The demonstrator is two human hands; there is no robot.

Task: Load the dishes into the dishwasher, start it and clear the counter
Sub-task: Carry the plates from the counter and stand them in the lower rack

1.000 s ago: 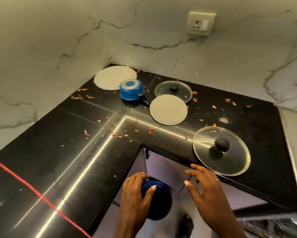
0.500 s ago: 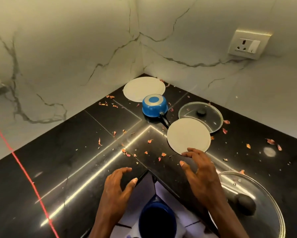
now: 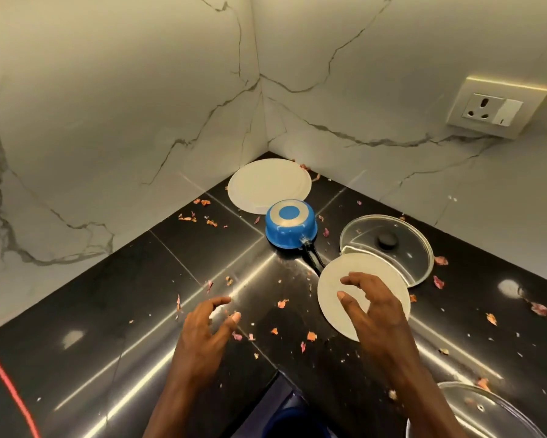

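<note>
Left hand (image 3: 207, 330) over counter (image 3: 133, 295); right hand (image 3: 373, 314) over plate (image 3: 330, 290).

**user1:** Your big glass lid (image 3: 487, 415) runs off the bottom edge, so you only get its far rim. The blue thing (image 3: 297, 422) down there below the surface (image 3: 107, 311) is too cut off to name.

**user2:** Yep. Your right grip (image 3: 376, 314) also covers the middle of the near plate (image 3: 332, 292), and I can't tell if your fingertips touch it. That plate hides a bit of the small lid (image 3: 392, 248) rim. The scraps (image 3: 282, 303) are too tiny to identify.
</note>
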